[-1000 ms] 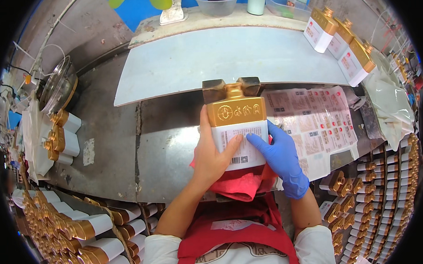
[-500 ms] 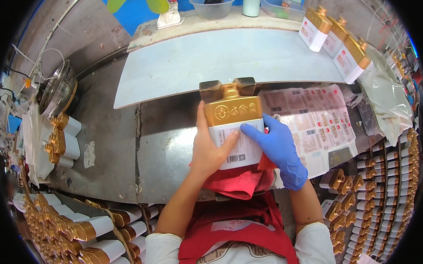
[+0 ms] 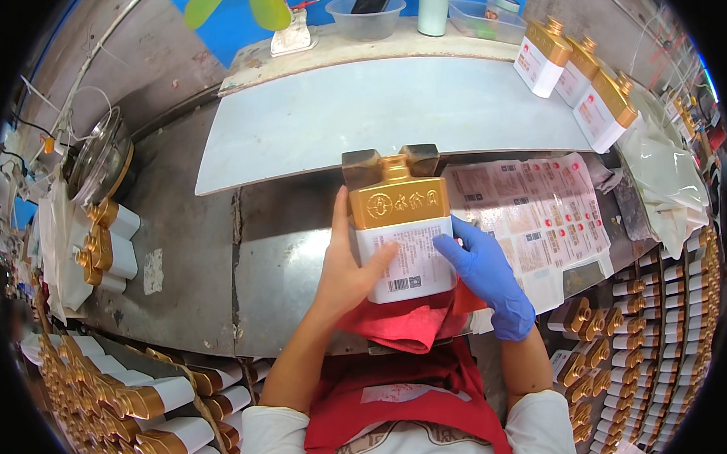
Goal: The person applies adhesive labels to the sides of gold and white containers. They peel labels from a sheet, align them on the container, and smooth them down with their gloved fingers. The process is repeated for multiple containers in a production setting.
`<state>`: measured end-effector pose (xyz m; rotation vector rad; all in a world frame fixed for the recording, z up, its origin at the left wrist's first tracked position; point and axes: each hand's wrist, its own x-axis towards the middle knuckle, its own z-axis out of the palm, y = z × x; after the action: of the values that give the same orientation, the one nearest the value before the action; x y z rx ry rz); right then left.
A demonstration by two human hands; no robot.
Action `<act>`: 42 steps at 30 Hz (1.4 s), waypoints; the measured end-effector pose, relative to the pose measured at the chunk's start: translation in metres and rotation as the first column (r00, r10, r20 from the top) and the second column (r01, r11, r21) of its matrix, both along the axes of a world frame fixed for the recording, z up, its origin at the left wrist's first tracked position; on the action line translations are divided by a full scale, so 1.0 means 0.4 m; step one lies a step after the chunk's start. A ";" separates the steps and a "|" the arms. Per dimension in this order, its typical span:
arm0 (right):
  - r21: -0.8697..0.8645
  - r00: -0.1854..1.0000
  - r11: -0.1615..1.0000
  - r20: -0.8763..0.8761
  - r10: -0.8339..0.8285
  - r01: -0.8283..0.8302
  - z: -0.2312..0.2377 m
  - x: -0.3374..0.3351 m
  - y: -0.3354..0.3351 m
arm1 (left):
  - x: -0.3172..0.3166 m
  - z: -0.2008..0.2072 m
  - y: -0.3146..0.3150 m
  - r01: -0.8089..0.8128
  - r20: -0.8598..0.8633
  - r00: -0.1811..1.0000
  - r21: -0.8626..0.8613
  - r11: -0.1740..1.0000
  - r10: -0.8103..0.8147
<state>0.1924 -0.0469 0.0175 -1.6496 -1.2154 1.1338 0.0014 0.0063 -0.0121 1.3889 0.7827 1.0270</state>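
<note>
Between my two hands is a flat bottle with a gold embossed upper part and a white lower part bearing a printed label. Its neck points away from me, between two dark blocks. My bare left hand grips its left side, thumb lying on the label. On the right side my right hand, in a blue glove, holds the bottle with its thumb on the label's edge. A red cloth lies under the bottle's base at the table edge. The fingers behind the bottle are hidden.
Label sheets lie to the right on the metal table. Behind is a pale board, with several bottles at its right end. Others stand at left. Racks of bottles flank me on both sides.
My right thumb has slid right, from the label's middle toward its edge. My left thumb has drawn back a little leftward. The bottle remains in both hands.
</note>
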 end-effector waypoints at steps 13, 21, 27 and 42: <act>-0.003 0.993 1.000 -0.114 0.028 -0.029 -0.016 -0.006 -0.004 | -0.005 0.000 -0.018 0.032 -0.023 0.999 0.005 0.999 -0.032; -0.030 0.991 0.998 -0.129 0.044 -0.048 -0.015 0.002 0.005 | -0.003 -0.003 -0.021 0.079 0.003 0.997 0.047 0.996 -0.079; -0.107 0.985 0.994 -0.170 -0.004 -0.014 -0.005 0.008 0.013 | -0.013 0.008 -0.011 0.076 0.065 0.995 -0.047 0.996 -0.073; -0.210 0.180 0.854 -0.927 -0.329 0.476 -0.138 0.274 -0.103 | -0.034 -0.004 0.003 0.170 0.064 0.984 -0.041 0.985 -0.167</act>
<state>0.3022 -0.0881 -0.0379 -0.7412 0.0085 1.2914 -0.0123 0.0074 -0.0136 1.3540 0.6298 0.9087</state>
